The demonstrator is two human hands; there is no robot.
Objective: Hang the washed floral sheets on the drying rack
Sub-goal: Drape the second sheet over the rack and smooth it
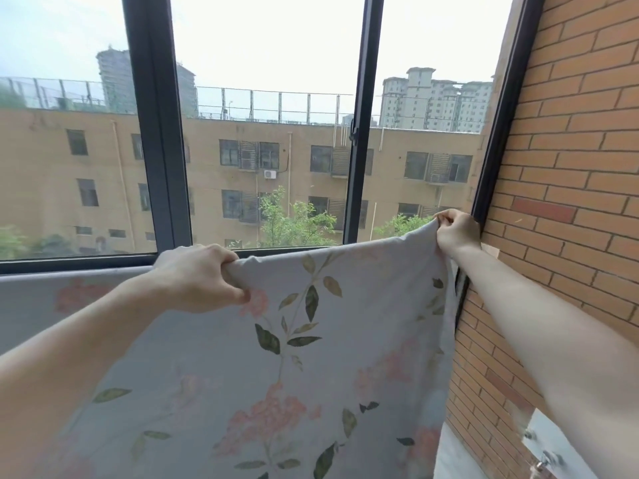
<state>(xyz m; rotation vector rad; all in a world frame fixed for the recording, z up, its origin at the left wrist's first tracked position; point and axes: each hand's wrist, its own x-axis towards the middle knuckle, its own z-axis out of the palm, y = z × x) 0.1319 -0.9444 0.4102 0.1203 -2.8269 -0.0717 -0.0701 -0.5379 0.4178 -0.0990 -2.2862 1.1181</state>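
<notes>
The floral sheet is held up and stretched before the window, its top edge bunched in the curled fingers of the left hand and pinched at the far right corner by the right hand beside the brick wall. No drying rack can be seen. The edge is best kept taut and level, so that the cloth can be laid over a rail without creases.

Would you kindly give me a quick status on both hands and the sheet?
Left hand and right hand: each has a grip on the top edge of the floral sheet. Sheet held up, spread before the window. Drying rack not in view.
</notes>
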